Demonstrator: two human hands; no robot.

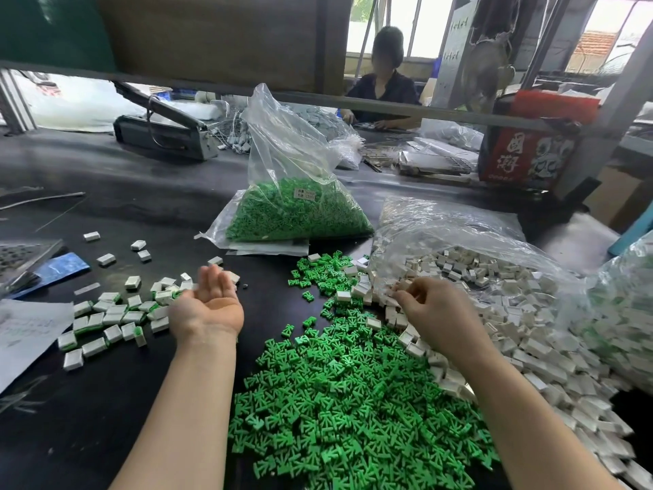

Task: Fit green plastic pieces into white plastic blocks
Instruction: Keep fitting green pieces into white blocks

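Step now: I think the person is picking up a new white block to fill.
Left hand (208,305): palm up, fingers straight and loose, holding nothing. It sits just beside the finished blocks (106,320).
Right hand (434,313): fingers curled down into the white blocks (512,334) at the edge of their clear bag (459,224). It looks like it pinches one, but the block is hidden, so I cannot tell for sure.
Green pieces (353,412): a big loose pile on the black table (123,401), between the two arms and touching the white pile.
Finished blocks: white with green showing, lying in a small bunch on the left.
More green pieces: a full bag of green pieces (293,213) stands behind the piles.
Next move: I think the right hand must lift one white block free, then a green piece has to be picked and turned the right way to push in.
Watch out: the piles mix where they meet, so it is easy to grab two.
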